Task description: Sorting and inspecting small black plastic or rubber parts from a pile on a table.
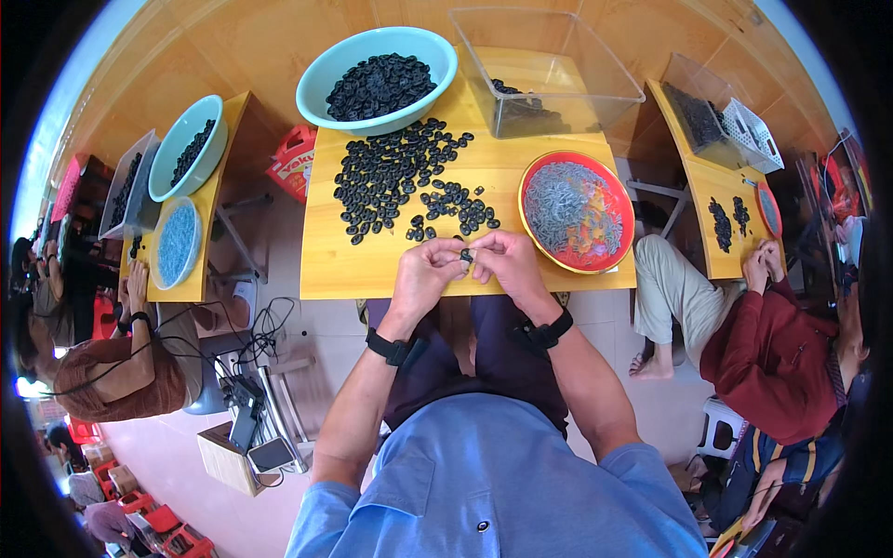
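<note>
Close to the table's front edge, my left hand is closed, pinching a small black oval piece between thumb and fingertips. Fingertips of my right hand meet it from the other side, also pinched; whatever they hold is too small to make out. Just beyond both hands, many loose black oval pieces with holes lie spread over the yellow table. To the right of my right hand sits a round red tray with a heap of thin grey pins or screws.
A light-blue basin full of black pieces stands at the back left. Beside it is a clear plastic bin with some more. People work at side tables left and right. Cables and a metal stand are on the floor at left.
</note>
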`<state>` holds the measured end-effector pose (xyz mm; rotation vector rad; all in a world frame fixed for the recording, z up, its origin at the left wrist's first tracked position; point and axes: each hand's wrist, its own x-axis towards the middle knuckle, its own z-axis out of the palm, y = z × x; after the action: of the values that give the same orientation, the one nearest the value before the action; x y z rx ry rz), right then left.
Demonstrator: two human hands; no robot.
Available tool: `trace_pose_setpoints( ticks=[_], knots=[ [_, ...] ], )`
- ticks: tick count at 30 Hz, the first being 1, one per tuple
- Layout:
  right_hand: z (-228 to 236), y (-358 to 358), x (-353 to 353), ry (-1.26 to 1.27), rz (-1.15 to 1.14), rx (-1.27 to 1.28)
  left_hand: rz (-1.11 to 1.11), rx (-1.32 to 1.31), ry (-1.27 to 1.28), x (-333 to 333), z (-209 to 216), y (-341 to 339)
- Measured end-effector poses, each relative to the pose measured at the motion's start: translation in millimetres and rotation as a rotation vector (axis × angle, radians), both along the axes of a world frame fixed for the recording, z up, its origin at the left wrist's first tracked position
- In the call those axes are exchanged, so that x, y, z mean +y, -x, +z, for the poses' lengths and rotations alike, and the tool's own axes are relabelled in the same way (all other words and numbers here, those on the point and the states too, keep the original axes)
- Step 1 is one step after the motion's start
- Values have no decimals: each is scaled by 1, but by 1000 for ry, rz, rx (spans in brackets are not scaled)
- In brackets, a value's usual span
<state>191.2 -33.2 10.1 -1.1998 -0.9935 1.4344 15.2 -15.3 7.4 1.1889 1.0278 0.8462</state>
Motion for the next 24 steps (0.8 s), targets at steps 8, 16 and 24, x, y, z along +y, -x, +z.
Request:
trace_pose_setpoints(
  ticks=[8,16,24],
  knots=[
    [-2,-1,0,5,6,27,-95,234,-247,8,2,7],
    [3,-3,1,18,31,7,-103,230,-373,9,-2,9],
    [3,-8,3,42,78,9,-130,226,-352,11,4,11]
  ],
)
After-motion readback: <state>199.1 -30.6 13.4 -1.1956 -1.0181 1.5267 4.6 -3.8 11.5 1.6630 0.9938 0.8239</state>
